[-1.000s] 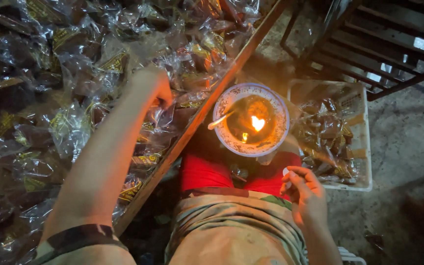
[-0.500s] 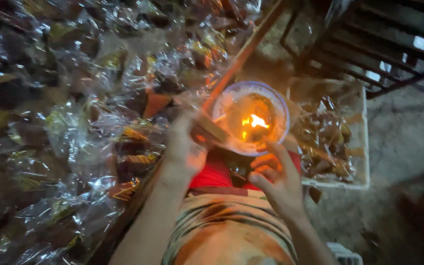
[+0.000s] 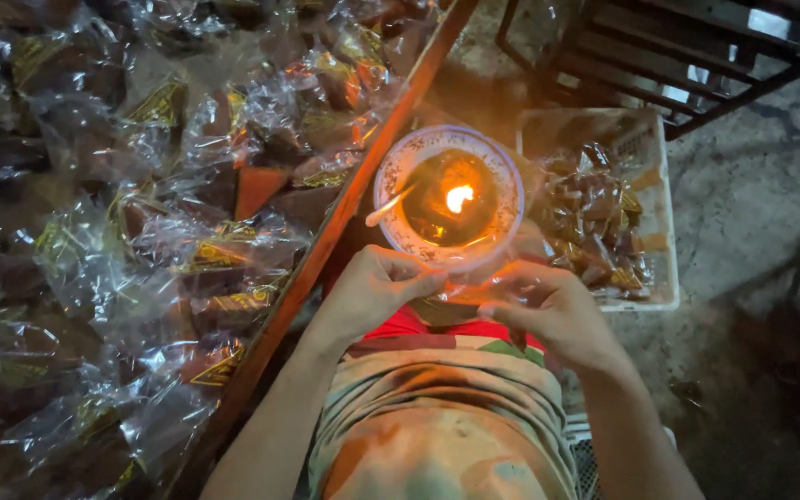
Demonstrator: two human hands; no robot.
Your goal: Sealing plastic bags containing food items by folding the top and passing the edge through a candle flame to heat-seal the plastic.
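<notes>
Both hands met just below the flame bowl point(image 3: 448, 197): left hand point(image 3: 374, 289) and right hand point(image 3: 548, 306) pinched a clear wrapped packet point(image 3: 474, 289) between fingertips. Light, crinkly, slippery film, probably heat-soft near the flame; best held by its edges. Filled packets sat in the white crate point(image 3: 661, 268).

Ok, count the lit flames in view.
1: a single flame burns in the patterned bowl, just beyond the left hand and right hand. None hidden, apparently.

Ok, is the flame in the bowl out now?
No, a small flame burns in the middle of the bowl, just beyond both hands.
</notes>
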